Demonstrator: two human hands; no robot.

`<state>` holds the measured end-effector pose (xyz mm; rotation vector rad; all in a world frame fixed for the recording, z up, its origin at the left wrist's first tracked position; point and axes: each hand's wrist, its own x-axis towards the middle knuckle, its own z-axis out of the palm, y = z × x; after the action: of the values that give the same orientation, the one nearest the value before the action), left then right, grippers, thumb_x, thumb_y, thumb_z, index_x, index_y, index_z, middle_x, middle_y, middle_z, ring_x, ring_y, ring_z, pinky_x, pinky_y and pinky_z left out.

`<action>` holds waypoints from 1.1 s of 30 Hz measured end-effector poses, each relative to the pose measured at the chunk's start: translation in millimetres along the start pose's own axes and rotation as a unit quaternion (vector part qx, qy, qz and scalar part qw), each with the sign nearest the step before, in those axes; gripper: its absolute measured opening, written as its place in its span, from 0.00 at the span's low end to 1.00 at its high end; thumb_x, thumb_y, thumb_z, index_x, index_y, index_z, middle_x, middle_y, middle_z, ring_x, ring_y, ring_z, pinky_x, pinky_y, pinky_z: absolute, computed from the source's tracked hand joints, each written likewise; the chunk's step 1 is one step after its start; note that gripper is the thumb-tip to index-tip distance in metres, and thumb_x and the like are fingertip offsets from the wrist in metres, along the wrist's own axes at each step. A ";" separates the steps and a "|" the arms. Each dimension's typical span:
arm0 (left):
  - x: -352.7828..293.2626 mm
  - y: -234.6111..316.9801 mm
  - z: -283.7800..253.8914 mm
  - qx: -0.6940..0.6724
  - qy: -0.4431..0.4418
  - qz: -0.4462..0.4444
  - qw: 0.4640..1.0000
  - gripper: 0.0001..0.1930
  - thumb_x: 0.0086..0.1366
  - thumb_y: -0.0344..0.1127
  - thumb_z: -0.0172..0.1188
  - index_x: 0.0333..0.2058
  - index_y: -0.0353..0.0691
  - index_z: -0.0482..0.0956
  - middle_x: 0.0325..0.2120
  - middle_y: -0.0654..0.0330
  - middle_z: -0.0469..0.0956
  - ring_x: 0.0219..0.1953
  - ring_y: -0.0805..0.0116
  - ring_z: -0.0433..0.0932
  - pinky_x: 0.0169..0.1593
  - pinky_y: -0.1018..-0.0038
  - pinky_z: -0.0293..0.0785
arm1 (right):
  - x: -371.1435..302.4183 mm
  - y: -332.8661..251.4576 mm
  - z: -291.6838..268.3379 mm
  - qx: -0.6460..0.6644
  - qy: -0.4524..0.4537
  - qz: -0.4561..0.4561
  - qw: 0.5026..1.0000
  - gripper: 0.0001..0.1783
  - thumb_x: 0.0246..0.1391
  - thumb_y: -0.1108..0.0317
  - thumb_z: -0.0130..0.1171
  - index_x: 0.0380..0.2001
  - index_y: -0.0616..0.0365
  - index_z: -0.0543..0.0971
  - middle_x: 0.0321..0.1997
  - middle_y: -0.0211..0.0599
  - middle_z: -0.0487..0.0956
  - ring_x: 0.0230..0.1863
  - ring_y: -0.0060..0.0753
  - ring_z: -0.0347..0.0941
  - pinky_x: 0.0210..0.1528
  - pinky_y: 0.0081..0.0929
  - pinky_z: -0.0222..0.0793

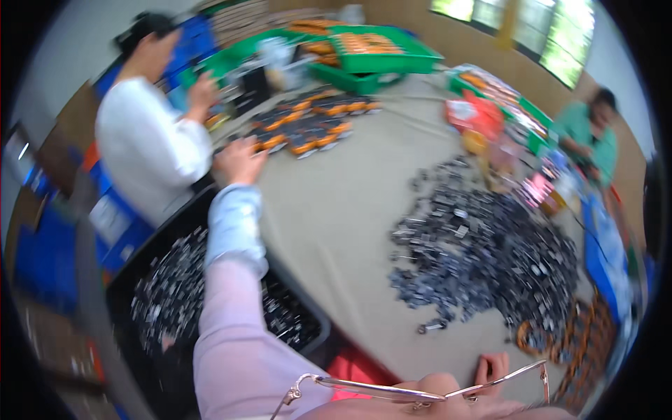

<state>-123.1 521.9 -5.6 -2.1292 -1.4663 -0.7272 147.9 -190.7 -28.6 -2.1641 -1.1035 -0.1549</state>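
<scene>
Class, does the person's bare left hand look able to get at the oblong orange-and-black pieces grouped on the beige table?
Probably yes: the left hand is right beside the orange-and-black pieces, with nothing visible blocking it.

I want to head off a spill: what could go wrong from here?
The left hand is beside the orange-and-black pieces and might knock some askew; blur hides whether it touches them.
The left sleeve crosses over the black bin and could brush the small dark parts.
The co-worker in white is close, so a bump seems possible.
</scene>
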 end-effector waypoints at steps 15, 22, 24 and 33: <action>-137.7 142.9 -126.0 -0.435 -0.095 0.231 0.865 0.25 0.58 0.29 0.65 0.54 0.37 0.71 0.53 0.45 0.69 0.56 0.44 0.69 0.60 0.57 0.67 | 190.4 20.8 -57.6 0.065 0.085 -0.074 0.991 0.04 0.61 0.74 0.58 0.37 0.62 0.80 0.40 0.38 0.80 0.40 0.31 0.77 0.43 0.26 0.72; -161.8 147.5 -132.3 -0.405 -0.120 0.258 0.869 0.16 0.57 0.28 0.64 0.45 0.36 0.75 0.46 0.49 0.73 0.48 0.46 0.72 0.52 0.58 0.71 | 344.1 132.8 -26.9 0.199 0.127 0.146 0.961 0.15 0.59 0.65 0.56 0.44 0.65 0.82 0.37 0.37 0.83 0.33 0.26 0.78 0.35 0.24 0.75; -160.9 151.7 -131.8 -0.400 -0.123 0.260 0.870 0.13 0.57 0.27 0.64 0.41 0.36 0.76 0.43 0.50 0.74 0.47 0.47 0.73 0.51 0.58 0.71 | 375.2 163.2 -15.6 0.185 0.144 0.160 0.959 0.17 0.58 0.65 0.58 0.46 0.66 0.81 0.38 0.37 0.83 0.33 0.27 0.78 0.34 0.25 0.75; -156.7 156.3 -139.5 -0.382 -0.134 0.246 0.881 0.12 0.56 0.26 0.63 0.40 0.35 0.77 0.42 0.50 0.75 0.45 0.49 0.73 0.49 0.59 0.72 | 425.4 221.9 16.9 0.270 0.125 0.237 0.925 0.22 0.53 0.63 0.65 0.48 0.66 0.79 0.38 0.34 0.82 0.33 0.22 0.77 0.31 0.19 0.73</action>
<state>-45.6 272.1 -12.1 -3.1371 -0.7002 -0.9309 579.8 15.7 9.4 -1.7781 -0.3879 0.0858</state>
